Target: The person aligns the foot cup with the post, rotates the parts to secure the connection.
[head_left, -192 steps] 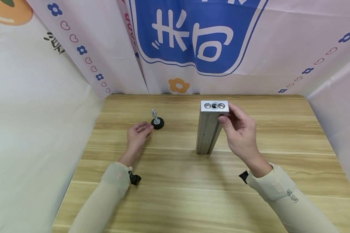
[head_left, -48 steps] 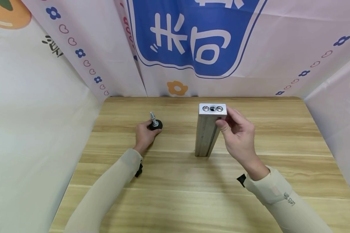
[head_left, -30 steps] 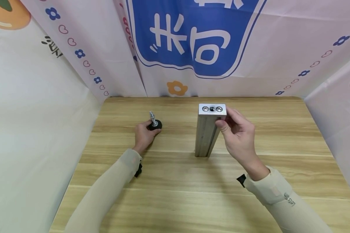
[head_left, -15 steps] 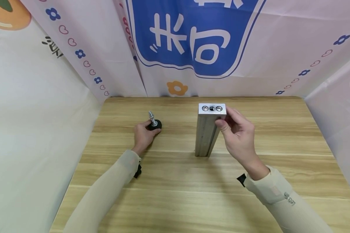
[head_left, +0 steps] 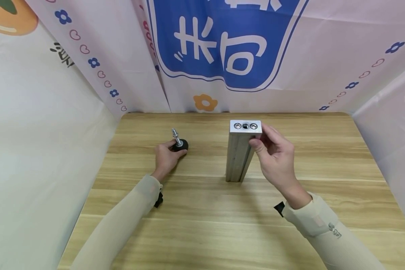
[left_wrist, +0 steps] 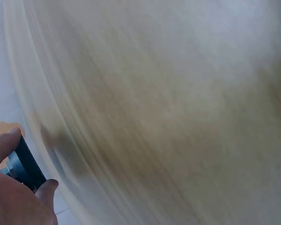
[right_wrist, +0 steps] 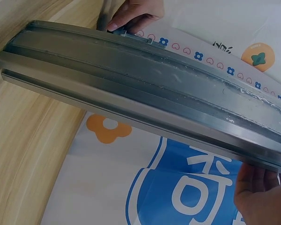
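My left hand (head_left: 166, 158) pinches the round black base of a leveling foot (head_left: 183, 146) at the left of the table, finger and thumb on its opposite edges. The foot's threaded metal stud points up, tilted slightly left. In the left wrist view the black base (left_wrist: 28, 164) sits between fingertip and thumb. Upright on the table stands an aluminum profile (head_left: 237, 155), whose top end shows two screws with an open hole between them. My right hand (head_left: 277, 157) grips it near the top right, thumb in front. Grooved sides of the profile (right_wrist: 145, 89) fill the right wrist view.
The wood-grain table (head_left: 202, 225) carries both parts. A printed cloth (head_left: 324, 56) with a blue sign hangs along the table's back edge. White cloth walls (head_left: 37, 150) rise at both sides. A black wrist-camera piece (head_left: 158, 200) sits under the left cuff.
About six seconds ago my left fingers lay beside the foot; they have since closed around its base. Over the last second both hands stay nearly still.
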`<state>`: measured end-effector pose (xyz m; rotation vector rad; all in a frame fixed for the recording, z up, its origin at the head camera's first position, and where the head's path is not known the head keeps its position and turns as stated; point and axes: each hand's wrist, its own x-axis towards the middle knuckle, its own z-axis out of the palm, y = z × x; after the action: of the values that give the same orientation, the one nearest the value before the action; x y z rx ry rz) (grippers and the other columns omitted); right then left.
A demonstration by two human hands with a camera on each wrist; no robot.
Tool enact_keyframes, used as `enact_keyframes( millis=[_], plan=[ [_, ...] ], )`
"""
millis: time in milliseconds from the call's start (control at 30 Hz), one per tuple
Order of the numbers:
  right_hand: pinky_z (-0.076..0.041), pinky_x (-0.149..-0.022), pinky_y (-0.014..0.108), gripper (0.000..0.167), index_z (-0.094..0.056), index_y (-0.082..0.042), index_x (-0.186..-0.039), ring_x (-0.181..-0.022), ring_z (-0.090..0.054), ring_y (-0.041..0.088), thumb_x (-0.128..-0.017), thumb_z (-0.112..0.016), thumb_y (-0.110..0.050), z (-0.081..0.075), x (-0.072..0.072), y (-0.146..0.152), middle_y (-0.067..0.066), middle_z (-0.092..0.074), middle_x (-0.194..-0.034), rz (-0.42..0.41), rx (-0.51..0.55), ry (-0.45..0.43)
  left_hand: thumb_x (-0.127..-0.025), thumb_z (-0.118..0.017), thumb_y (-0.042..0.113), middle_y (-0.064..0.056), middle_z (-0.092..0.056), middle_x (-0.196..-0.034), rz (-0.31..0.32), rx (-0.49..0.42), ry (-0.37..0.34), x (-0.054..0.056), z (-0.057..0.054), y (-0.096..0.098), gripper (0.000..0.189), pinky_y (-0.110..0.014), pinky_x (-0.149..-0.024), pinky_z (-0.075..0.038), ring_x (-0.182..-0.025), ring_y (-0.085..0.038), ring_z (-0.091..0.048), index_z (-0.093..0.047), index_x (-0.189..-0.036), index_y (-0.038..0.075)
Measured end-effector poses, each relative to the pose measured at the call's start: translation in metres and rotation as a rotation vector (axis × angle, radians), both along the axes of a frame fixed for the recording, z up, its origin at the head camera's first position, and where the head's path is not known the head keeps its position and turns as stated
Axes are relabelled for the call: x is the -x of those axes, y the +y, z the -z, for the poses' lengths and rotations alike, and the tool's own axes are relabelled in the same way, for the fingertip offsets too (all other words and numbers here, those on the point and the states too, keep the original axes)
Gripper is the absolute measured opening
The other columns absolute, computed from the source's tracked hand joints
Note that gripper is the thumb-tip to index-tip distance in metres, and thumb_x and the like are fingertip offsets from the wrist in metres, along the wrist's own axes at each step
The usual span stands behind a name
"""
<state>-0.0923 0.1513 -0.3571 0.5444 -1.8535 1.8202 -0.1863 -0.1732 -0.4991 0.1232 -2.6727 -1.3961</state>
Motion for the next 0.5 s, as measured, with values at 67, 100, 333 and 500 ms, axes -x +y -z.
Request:
enact_keyframes(
  millis=[67, 100, 333, 500],
  plan=[
    [-0.051, -0.074, 0.015, 0.053, -0.062, 0.016, -0.133, -0.088, -0.058, 0.006, -0.097, -0.072, -0.021, 0.000, 0.000, 0.000, -0.010, -0.070, -0.108, 0.000, 0.000, 0.000, -0.081, -0.091, 0.012, -0.023, -0.069, -0.135, -0.003, -0.003, -0.001, -0.001, -0.001, 0.000, 0.058, -0.046, -0.106, -0.058, -0.127, -0.036, -0.069, -0.069, -0.133, 0.000],
    [-0.051, -0.074, 0.015, 0.053, -0.062, 0.016, -0.133, -0.088, -0.058, 0.006, -0.097, -0.072, -0.021, 0.000, 0.000, 0.000, -0.010, -0.070, -0.108, 0.000, 0.000, -0.001, -0.081, -0.091, 0.012, -0.023, -0.069, -0.135, -0.006, -0.004, -0.002, -0.002, -0.002, 0.000, 0.058, -0.046, -0.105, -0.058, -0.127, -0.036, -0.069, -0.069, -0.134, 0.001],
    [-0.051, -0.074, 0.015, 0.050, -0.062, 0.016, -0.133, -0.089, -0.058, 0.006, -0.097, -0.072, -0.018, 0.000, 0.000, 0.001, -0.010, -0.069, -0.109, 0.000, 0.002, -0.003, -0.082, -0.090, 0.012, -0.021, -0.067, -0.139, 0.005, -0.018, -0.002, -0.006, -0.011, 0.002, 0.058, -0.043, -0.100, -0.061, -0.124, -0.033, -0.071, -0.068, -0.135, 0.002],
    [-0.050, -0.073, 0.015, 0.050, -0.063, 0.016, -0.133, -0.088, -0.058, 0.006, -0.097, -0.071, -0.018, 0.000, 0.000, 0.000, -0.010, -0.069, -0.107, 0.001, 0.000, 0.001, -0.082, -0.090, 0.011, -0.021, -0.068, -0.139, 0.021, -0.018, 0.025, -0.010, -0.016, 0.004, 0.057, -0.044, -0.099, -0.061, -0.123, -0.033, -0.071, -0.070, -0.134, 0.002]
  ],
)
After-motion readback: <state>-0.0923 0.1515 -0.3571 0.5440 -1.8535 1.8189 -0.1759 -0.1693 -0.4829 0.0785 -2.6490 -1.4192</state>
